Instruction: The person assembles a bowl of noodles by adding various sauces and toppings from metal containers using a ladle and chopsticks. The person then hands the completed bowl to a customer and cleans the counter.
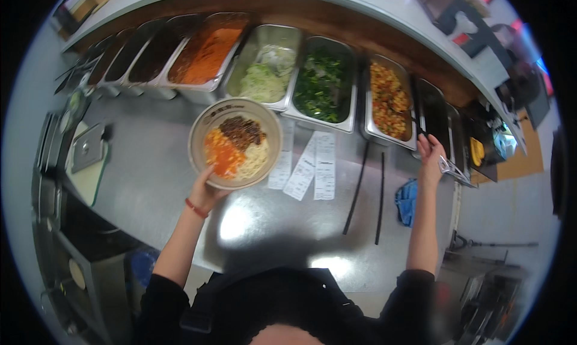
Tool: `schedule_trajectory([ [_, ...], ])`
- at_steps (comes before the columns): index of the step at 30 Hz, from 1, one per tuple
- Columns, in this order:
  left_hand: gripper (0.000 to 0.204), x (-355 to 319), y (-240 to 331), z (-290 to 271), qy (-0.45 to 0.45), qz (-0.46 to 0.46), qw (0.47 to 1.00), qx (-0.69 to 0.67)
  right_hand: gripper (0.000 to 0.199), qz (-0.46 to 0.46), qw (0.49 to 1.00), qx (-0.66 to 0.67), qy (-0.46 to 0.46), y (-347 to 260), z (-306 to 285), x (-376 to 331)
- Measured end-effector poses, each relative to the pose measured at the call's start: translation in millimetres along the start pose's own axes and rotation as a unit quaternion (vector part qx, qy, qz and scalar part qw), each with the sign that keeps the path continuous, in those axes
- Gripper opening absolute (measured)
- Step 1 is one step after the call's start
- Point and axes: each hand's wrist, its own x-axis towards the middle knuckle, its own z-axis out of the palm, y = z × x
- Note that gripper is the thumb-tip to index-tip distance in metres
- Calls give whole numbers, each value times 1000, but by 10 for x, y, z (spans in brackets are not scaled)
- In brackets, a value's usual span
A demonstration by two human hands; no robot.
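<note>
My left hand [207,192] grips the near rim of a round takeaway bowl [274,158], thumb over the edge. In the bowl lie pale noodles [255,161], a dark brown minced topping [242,131] and an orange-red sauce [227,158] with yellow bits. A red band circles that wrist. My right hand [430,152] is raised at the front right corner of a metal pan holding diced mixed vegetables [387,95]. Its fingers look apart, close to a thin dark handle end; whether they touch it is unclear. A shiny metal handle [445,164] shows beside the palm.
Metal pans line the back: orange-red sauce [210,53], pale shredded vegetable [264,77], chopped greens [321,83]. Paper slips [306,170] and two dark strips [380,198] lie on the steel counter [144,158]. A blue cloth [406,202] is by my right forearm; a metal lid [89,145] sits left.
</note>
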Motion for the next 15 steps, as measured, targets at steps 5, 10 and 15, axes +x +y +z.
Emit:
schedule_trajectory([
  [5, 52, -2, 17, 23, -16, 18, 999, 30, 29, 30, 990, 101, 97, -202, 103, -50],
  [10, 52, -5, 12, 13, -20, 14, 999, 24, 30, 36, 985, 161, 49, -512, 174, -289],
  [15, 53, 9, 2, -67, -35, 12, 999, 28, 31, 64, 979, 187, -45, -845, 389, -706],
])
